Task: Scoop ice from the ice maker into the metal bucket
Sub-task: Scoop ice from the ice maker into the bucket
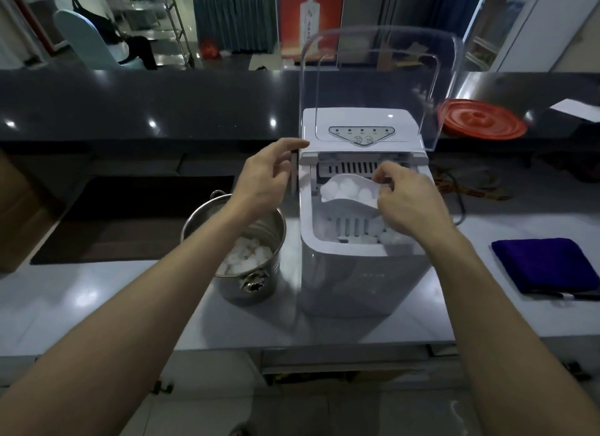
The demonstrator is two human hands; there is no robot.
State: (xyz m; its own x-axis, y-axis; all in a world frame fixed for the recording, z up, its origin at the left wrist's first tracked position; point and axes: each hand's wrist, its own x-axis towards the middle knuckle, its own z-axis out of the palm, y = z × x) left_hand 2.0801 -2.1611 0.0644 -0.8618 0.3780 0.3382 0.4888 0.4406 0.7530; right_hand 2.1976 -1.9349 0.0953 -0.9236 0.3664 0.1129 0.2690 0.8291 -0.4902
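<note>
Two hands split the work: your right hand (407,198) pinches the loaded ice scoop (350,192) level, while your left hand (264,179), fingers loosely spread, steadies the ice maker (360,273) beside the metal bucket (259,286).

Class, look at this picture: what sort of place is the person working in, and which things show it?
Probably a bar or service counter in a restaurant or banquet hall: a white countertop ice maker, a shiny metal ice bucket, and cloth-draped tables beyond the dark glossy counter.

purple cloth (548,264), red lid (483,119), seated person (97,20)
</note>
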